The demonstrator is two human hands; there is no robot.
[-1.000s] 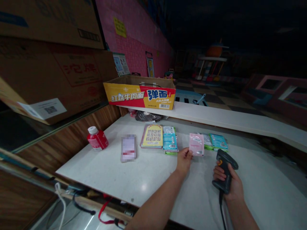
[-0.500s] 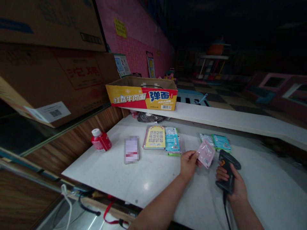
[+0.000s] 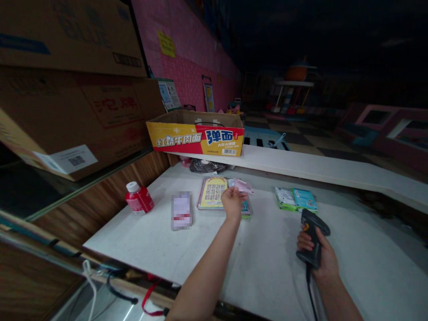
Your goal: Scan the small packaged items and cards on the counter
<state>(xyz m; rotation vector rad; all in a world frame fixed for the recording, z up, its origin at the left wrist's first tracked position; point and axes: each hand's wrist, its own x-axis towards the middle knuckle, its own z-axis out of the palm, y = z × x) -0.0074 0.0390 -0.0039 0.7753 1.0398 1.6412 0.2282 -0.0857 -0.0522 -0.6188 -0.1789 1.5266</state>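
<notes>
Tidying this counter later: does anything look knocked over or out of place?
The red bottle lies on its side near the wooden wall, not upright. Nothing looks spilled. The left hand holds a pink packet; the right hand grips the scanner.

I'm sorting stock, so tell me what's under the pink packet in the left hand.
The pink packet in the left hand sits over a packet stack beside the yellow QR card. Hand and packet hide most of it.

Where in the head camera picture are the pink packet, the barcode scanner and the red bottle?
pink packet (image 3: 243,185), head view, on its pink face beside the left hand.
barcode scanner (image 3: 314,224), head view, on its dark head.
red bottle (image 3: 140,200), head view, on its red body.
</notes>
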